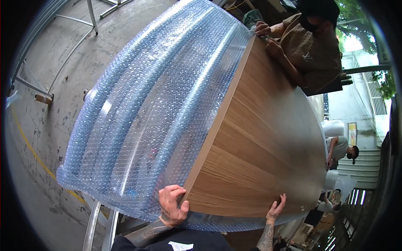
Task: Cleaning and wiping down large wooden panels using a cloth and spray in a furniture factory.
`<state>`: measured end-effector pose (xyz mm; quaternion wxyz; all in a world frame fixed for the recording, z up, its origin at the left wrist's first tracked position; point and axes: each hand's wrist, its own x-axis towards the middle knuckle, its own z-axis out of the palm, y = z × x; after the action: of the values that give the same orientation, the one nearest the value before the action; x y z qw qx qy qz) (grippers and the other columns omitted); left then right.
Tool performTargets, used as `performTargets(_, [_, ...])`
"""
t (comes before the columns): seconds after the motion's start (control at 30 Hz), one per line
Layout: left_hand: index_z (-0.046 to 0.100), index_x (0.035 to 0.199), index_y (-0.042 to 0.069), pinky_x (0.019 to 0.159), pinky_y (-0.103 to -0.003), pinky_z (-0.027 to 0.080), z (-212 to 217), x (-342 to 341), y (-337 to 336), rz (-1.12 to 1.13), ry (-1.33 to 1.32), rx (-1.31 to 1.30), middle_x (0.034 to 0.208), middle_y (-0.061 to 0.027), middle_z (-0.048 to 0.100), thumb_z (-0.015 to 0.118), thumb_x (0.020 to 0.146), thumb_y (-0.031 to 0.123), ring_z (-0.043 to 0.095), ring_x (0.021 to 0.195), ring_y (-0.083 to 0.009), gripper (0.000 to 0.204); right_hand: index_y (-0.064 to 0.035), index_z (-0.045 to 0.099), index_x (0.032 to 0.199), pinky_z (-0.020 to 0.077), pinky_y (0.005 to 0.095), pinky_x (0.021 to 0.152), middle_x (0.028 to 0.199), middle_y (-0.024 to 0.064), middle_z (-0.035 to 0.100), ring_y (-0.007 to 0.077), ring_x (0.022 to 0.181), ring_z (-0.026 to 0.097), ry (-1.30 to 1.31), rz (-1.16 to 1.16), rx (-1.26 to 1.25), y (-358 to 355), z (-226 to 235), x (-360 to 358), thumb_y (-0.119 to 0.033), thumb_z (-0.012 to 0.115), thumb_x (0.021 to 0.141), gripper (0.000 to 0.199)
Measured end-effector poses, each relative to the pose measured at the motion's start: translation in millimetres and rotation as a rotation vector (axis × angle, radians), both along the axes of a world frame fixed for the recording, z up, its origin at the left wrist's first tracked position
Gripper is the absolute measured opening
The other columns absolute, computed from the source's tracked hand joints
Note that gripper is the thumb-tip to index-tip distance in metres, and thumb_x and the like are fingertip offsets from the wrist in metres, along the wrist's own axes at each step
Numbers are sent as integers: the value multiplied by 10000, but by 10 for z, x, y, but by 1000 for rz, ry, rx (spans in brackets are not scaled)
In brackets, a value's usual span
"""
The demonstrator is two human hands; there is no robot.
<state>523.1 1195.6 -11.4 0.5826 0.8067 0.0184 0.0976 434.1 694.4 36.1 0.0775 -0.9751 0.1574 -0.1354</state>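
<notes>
The board spans centre to right of the frame, beside bubble wrap filling upper left to centre. At lower centre, the left hand grasps its corner, fingers curled. At lower right, the right hand touches its near edge, fingers extended; whether they grip, I cannot tell. A co-worker leans in at upper right.
</notes>
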Motion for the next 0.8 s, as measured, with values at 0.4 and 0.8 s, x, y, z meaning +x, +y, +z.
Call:
performTargets(0.4, [578,1072,71,835,-405,394,-34,16,42,11,23,-35,1016,-103,605,670,803,296,579,916,-272,363,8,432,1400,307,447,1138,1484,188,428,361,1352,412,30,3,-4,11,-7,7,-313,465,989,522])
performTargets(0.8, [572,1071,66,835,-407,394,-28,34,42,-22,30,-35,1012,-105,606,670,799,292,587,914,-271,366,6,443,1376,304,454,1141,1501,187,415,372,1367,401,20,-10,26,-1,-12,7,-324,478,985,513])
